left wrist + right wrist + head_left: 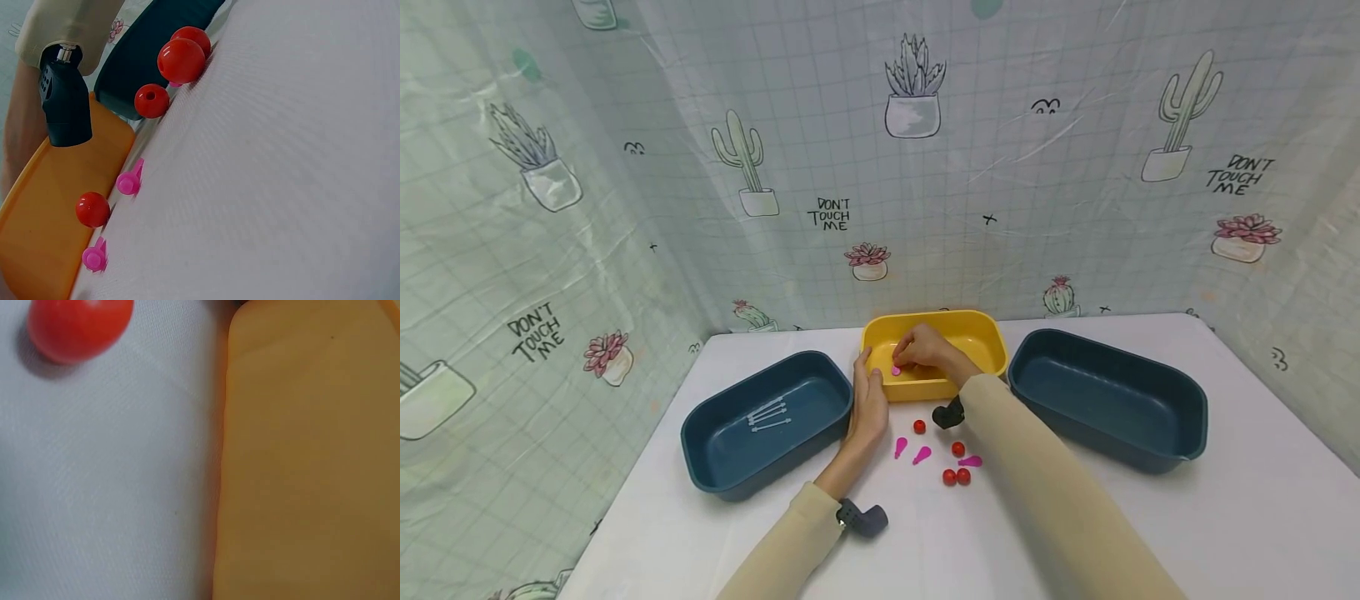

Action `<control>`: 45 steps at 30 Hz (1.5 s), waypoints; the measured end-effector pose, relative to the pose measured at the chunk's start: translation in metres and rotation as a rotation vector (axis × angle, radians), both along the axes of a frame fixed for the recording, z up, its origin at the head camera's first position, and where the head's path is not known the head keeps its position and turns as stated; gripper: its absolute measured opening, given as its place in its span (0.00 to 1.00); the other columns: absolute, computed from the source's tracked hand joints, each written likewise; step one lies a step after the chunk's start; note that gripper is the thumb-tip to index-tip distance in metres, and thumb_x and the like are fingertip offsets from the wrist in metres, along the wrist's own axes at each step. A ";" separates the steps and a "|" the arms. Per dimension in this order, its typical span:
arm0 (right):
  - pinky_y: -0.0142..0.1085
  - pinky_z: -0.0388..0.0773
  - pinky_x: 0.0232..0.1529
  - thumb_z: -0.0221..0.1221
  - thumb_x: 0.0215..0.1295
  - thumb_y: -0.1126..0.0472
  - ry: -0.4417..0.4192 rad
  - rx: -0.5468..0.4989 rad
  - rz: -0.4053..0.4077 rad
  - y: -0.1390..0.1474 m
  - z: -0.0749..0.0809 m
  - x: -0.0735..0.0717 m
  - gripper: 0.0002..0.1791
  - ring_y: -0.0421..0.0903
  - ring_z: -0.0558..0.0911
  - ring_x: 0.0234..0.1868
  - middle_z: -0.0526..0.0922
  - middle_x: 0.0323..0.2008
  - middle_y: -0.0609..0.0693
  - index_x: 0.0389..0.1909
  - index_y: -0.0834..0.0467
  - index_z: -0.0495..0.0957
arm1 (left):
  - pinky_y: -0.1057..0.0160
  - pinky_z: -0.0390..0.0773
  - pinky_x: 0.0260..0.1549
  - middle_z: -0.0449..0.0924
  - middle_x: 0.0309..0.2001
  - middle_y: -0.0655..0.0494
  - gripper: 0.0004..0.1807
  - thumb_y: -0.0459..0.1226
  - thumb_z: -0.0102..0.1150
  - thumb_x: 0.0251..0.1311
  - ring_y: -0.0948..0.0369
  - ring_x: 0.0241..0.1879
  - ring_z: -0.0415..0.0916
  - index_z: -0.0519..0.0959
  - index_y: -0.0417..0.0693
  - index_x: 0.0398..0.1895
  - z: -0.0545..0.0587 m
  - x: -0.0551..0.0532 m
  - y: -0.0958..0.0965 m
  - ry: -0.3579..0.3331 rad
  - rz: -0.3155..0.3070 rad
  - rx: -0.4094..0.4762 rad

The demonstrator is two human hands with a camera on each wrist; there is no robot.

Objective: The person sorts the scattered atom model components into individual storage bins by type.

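Observation:
At the back of the table stands a yellow bin (917,390). My right hand (922,347) reaches down inside it with curled fingers, pinching a pink teardrop-shaped piece (896,371) at the left part. My left hand (870,404) rests against the bin's front left corner, its fingers fairly straight along the rim. In front of the bin lie three more pink teardrop-shaped pieces (922,455) and several red beads (920,426). One red bead (152,100) shows a hole in the left wrist view. In the right wrist view a red bead (78,328) lies beside the yellow wall.
To the left is a dark blue bin (722,471) with several thin white sticks (769,412) in it. Another dark blue bin (1120,433) stands right of the yellow one, close to my right sleeve (1045,467). A patterned curtain (940,208) hangs behind the white table (925,550).

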State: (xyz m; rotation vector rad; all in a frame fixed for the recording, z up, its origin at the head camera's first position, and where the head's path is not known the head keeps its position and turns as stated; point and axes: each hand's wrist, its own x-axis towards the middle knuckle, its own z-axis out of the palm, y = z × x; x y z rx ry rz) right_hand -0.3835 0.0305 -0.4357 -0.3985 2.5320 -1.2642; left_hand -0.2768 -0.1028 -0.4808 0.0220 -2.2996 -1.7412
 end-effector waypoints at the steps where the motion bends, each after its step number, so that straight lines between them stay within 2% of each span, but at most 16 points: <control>1: 0.27 0.79 0.31 0.67 0.66 0.66 -0.002 0.000 -0.003 0.000 0.000 0.000 0.08 0.42 0.78 0.26 0.87 0.31 0.55 0.42 0.67 0.87 | 0.43 0.47 0.81 0.53 0.82 0.48 0.28 0.39 0.34 0.82 0.48 0.80 0.52 0.53 0.51 0.81 0.000 0.000 0.000 0.000 0.000 0.002; 18: 0.25 0.76 0.31 0.67 0.68 0.64 -0.009 0.016 -0.026 0.003 -0.001 0.002 0.08 0.43 0.77 0.27 0.84 0.32 0.52 0.44 0.63 0.89 | 0.44 0.47 0.81 0.51 0.82 0.50 0.28 0.41 0.34 0.82 0.50 0.81 0.50 0.52 0.54 0.82 0.001 -0.001 0.004 -0.036 -0.006 -0.009; 28: 0.28 0.80 0.36 0.68 0.67 0.62 -0.060 -0.007 -0.035 0.012 0.004 0.000 0.10 0.44 0.77 0.26 0.85 0.32 0.52 0.46 0.62 0.88 | 0.45 0.47 0.82 0.51 0.82 0.50 0.28 0.42 0.34 0.82 0.50 0.81 0.51 0.52 0.53 0.81 0.001 -0.001 0.005 -0.028 -0.010 -0.008; 32: 0.34 0.83 0.42 0.66 0.68 0.61 -0.053 -0.013 -0.008 0.018 0.012 0.004 0.13 0.50 0.79 0.29 0.86 0.34 0.55 0.50 0.63 0.86 | 0.44 0.48 0.81 0.51 0.83 0.51 0.28 0.42 0.34 0.82 0.50 0.81 0.50 0.52 0.54 0.82 0.000 0.001 0.006 -0.034 -0.015 0.000; 38: 0.42 0.85 0.55 0.64 0.71 0.60 -0.011 -0.089 0.029 0.031 0.031 0.013 0.17 0.56 0.85 0.46 0.87 0.49 0.59 0.55 0.66 0.83 | 0.44 0.45 0.82 0.47 0.84 0.52 0.29 0.43 0.33 0.82 0.51 0.83 0.46 0.49 0.54 0.83 -0.001 0.001 0.005 -0.038 -0.013 -0.003; 41: 0.44 0.85 0.56 0.63 0.71 0.60 0.026 -0.108 0.056 0.038 0.042 0.022 0.18 0.58 0.86 0.50 0.86 0.53 0.60 0.55 0.66 0.82 | 0.43 0.43 0.82 0.45 0.85 0.54 0.30 0.44 0.33 0.83 0.51 0.84 0.44 0.47 0.55 0.84 -0.001 0.000 0.004 -0.032 -0.009 -0.005; 45: 0.42 0.85 0.55 0.63 0.71 0.60 0.071 -0.122 0.094 0.046 0.055 0.039 0.18 0.58 0.85 0.49 0.86 0.52 0.60 0.56 0.66 0.82 | 0.44 0.42 0.82 0.44 0.85 0.56 0.31 0.46 0.32 0.83 0.52 0.84 0.43 0.45 0.57 0.85 -0.001 0.001 0.001 -0.028 0.001 0.005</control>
